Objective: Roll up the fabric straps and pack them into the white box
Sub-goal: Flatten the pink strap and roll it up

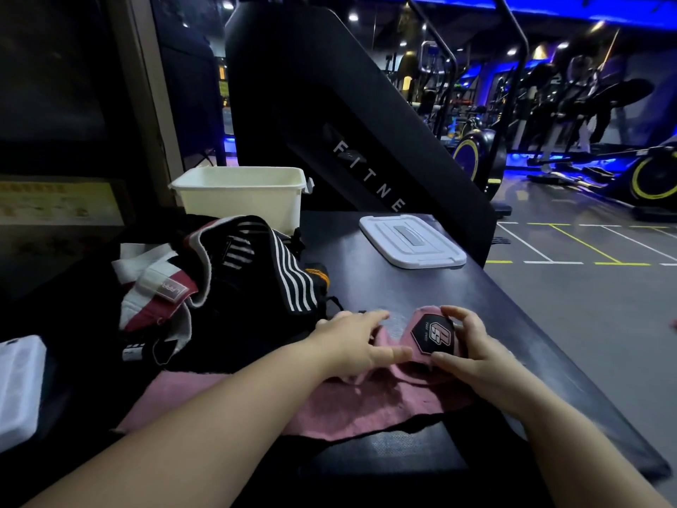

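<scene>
My tally on the table point(388, 287)
I count one white box point(238, 203), one white lid point(412, 243), one pink strap point(366, 405), one clear case point(18, 390) at lower left, and a heap of striped straps point(227, 284) too tangled to number.

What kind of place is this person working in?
Most likely a gym: a tall black machine lettered FITNE stands behind the dark table, black exercise machines line the blue-lit floor, and a yellow-rimmed exercise bike stands nearby.

Dark table point(384, 287): white box point(238, 199), lid point(412, 240), strap pile point(227, 287), pink strap point(366, 408).
</scene>
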Motion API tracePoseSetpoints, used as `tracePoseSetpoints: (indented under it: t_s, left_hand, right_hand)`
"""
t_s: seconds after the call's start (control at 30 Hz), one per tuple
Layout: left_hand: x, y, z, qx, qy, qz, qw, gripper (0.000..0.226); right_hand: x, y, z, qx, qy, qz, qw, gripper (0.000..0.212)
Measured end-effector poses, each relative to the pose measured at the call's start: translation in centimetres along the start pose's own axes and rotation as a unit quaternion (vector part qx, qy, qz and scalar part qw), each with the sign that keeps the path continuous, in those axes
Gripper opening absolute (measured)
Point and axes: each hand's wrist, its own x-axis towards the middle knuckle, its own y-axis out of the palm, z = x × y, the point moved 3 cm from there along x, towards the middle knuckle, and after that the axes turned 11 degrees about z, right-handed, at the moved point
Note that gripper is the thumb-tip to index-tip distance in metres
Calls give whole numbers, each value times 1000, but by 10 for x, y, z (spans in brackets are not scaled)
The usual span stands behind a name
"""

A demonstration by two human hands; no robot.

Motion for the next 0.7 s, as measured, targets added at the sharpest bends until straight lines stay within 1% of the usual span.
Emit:
tracePoseSetpoints:
  t_s: [0.07, 0.1, 0.17, 0.23, 0.27, 0.4, 0.47, 0.53, 0.6, 0.7]
  left_hand:
    - [3, 4, -1, 6, -23, 5, 1000, 105]
    - [4, 5, -1, -1, -32, 5, 999, 105]
    - [5, 7, -2, -8, -42, 1, 999, 92]
    - [5, 6, -5, -13, -44, -15, 999, 69]
    - [4, 5, -8, -17, -41, -25, 999, 61]
    - [2, 3, -14, -41, -39, -53, 997, 46]
    - [1, 2, -14, -39, -38, -64, 996, 43]
    - [2, 3, -14, -37, -35, -72, 996, 41]
    - [3, 4, -13, -40, -30, -81, 995, 38]
    - [3, 7, -11, -56, -19, -92, 994, 35]
  right_hand:
    - [2, 2, -5, -3, -3, 0, 1000, 61]
    - [3, 2, -6, -5, -6, 0, 1000, 60]
    - [4, 4, -7, -17, -14, 6, 1000, 57]
    - [6, 4, -6, -14, -23, 9, 1000, 58]
    - [6, 4, -5, -15, -29, 11, 999, 59]
    - [8, 7, -7, -32, -35, 16, 999, 61]
    - [7, 9, -6, -49, -33, 21, 998, 62]
    - [8, 11, -6, -92, -30, 18, 995, 64]
    - [9, 13, -10, -140, -16, 16, 990, 72]
    - [5, 16, -15, -158, -2, 0, 987, 89]
